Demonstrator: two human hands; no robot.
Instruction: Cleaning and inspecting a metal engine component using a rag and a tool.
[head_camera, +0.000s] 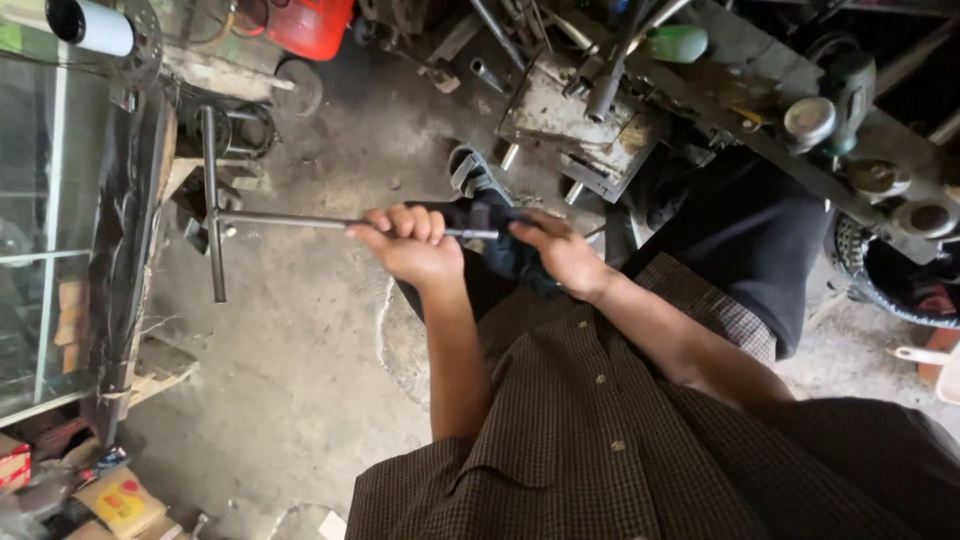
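A T-handle wrench of bare grey metal lay level above the concrete floor, its long shaft running from the crossbar at the left toward the person's lap. The crossbar stood upright in the view and was fully visible. The working end of the shaft was hidden: it passed into a dark cloth and could not be traced past it.

The left hand gripped the shaft from above, its fingers pressed together and curled round the metal. The right hand lay over the dark cloth at the near end of the shaft; its fingers wrapped downward out of sight, so it could not be told whether they closed on the shaft, on the cloth, or on both.

A shoe showed partly behind the cloth, the remainder covered. The checked shirt filled the lower view and was cut by the bottom edge.

A cluttered worktop at upper right carried a green bottle and round tins, most too dim to identify. A red container was cut off at the top edge
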